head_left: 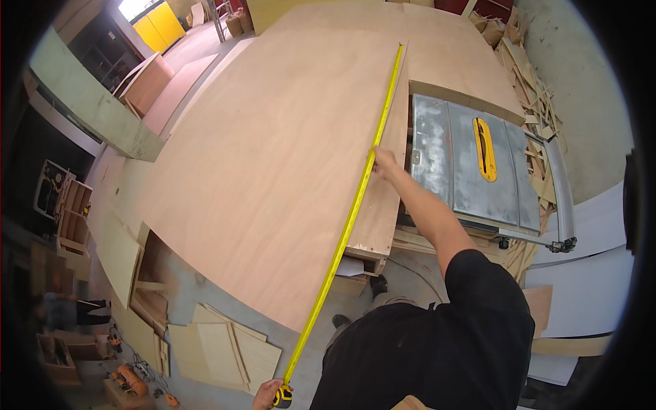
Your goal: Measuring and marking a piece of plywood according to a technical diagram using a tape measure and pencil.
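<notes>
A yellow tape measure blade point(339, 253) runs in a long straight line along the right edge of a large plywood sheet point(273, 137). Its black and yellow case point(282, 396) is held in my left hand point(265, 395), low in the view and off the sheet's near corner. Partway up the blade, my right hand point(387, 164) pinches it at the sheet's edge, fingers closed. The blade's far end lies on the wood near the top, beside a seam between panels.
Right of the sheet sits a table saw point(471, 164) with a yellow insert point(484, 149) and a metal rail point(564, 191). Wood offcuts point(526, 89) pile by the wall. Plywood pieces point(219, 348) lean at lower left, near an orange machine point(128, 380). A person point(68, 311) stands at far left.
</notes>
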The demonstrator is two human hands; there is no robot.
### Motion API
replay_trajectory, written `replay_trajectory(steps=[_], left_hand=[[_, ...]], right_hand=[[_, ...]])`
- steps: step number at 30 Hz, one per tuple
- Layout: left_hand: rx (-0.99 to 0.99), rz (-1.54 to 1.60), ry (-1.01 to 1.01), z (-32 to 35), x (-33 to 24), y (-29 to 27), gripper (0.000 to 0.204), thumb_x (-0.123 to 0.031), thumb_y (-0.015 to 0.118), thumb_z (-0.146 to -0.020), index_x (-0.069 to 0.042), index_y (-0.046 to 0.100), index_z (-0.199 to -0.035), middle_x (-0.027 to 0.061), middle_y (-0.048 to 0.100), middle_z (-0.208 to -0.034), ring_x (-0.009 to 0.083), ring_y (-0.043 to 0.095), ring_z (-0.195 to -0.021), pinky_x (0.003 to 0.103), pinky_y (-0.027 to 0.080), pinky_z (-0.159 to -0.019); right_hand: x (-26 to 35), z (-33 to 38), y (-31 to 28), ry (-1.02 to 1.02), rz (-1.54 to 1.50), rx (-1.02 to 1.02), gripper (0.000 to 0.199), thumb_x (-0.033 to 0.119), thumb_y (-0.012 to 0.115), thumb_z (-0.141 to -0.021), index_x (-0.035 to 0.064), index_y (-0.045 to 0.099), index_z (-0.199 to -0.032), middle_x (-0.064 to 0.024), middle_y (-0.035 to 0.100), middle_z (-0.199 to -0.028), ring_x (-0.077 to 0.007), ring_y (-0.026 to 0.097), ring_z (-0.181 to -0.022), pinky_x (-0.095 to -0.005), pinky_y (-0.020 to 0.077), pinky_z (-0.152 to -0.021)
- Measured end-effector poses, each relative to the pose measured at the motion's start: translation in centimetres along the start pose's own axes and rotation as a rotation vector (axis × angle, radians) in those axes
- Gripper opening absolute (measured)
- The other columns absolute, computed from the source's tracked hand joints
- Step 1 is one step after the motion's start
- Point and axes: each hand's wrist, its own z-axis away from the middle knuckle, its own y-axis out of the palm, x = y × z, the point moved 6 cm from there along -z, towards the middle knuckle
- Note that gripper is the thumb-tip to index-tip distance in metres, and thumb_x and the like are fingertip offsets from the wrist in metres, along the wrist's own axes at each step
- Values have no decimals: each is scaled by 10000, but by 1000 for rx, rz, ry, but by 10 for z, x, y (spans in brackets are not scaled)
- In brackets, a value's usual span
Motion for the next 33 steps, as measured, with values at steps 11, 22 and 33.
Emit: replay_trajectory(steps=[11, 22, 33], left_hand=[[-184, 302, -129, -155, -192, 40, 272, -265, 629, -926, -9, 714, -892, 5, 636, -720, 86, 541, -599, 249, 415, -544], [-171, 294, -15, -205, -208, 41, 263, -256, 615, -920, -15, 705, -864, 29, 647, -694, 109, 576, -569, 264, 446, -524], [-250, 163, -101, -176, -160, 10, 329, -300, 630, -908, -18, 692, -751, -47, 531, -590, 52, 439, -530, 265, 350, -489]], right_hand=[[-40, 23, 36, 192, 42, 266, 225, 211, 457, -1011, 62, 540, -1158, -108, 656, -1033, -234, 641, -842, -400, 547, -789], [-73, 75, 30, 196, 134, 285, 249, 235, 487, -982, 61, 596, -1121, -65, 676, -1017, -164, 626, -802, -335, 543, -749], [-107, 138, -16, -45, 333, 286, 266, 222, 512, -1007, -11, 632, -1053, -87, 671, -845, -135, 630, -698, -258, 536, -650]])
